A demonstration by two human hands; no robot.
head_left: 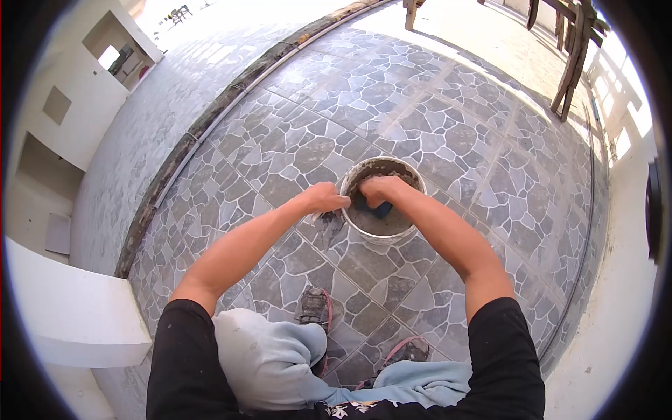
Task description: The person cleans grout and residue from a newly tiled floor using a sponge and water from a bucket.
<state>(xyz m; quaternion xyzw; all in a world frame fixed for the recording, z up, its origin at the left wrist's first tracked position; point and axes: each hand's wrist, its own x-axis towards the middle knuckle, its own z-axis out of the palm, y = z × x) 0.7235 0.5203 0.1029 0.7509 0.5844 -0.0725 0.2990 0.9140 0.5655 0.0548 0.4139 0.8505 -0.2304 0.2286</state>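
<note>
We look down past black sleeves (pixel 183 350) and pale blue, dusty trousers (pixel 269 350) to two dark shoes with pink trim (pixel 313 308), planted on the grey stone-patterned tiled floor (pixel 455 133).

Beyond the shoes, our left hand (pixel 326 199) is just beside the left edge of the round, off-white bucket (pixel 383 239). Its fingers are curled tight, and they look clenched on the upper end of a dull grey, tapering piece (pixel 327 227) whose material we cannot make out. This piece hangs outside the rim; its long axis runs toward us, with the narrow end pointing at our shoes.

Our right hand (pixel 378 187) reaches over the bucket's right edge and down inside. A small dark blue piece (pixel 381 210) lies in the bucket, right under those bent fingers and on our side of them, so the right hand is much the nearer. We cannot tell whether the fingers grasp it or only press on it, nor which way its long axis runs, since the hand covers part of it. The bucket stands upright, its mouth facing up at us, with wet grey-brown slurry (pixel 397 222) within.

Farther off, a long weathered wooden beam (pixel 203 122) borders the floor's left edge, and a brown wooden trestle (pixel 577 59) stands near the far right corner.
</note>
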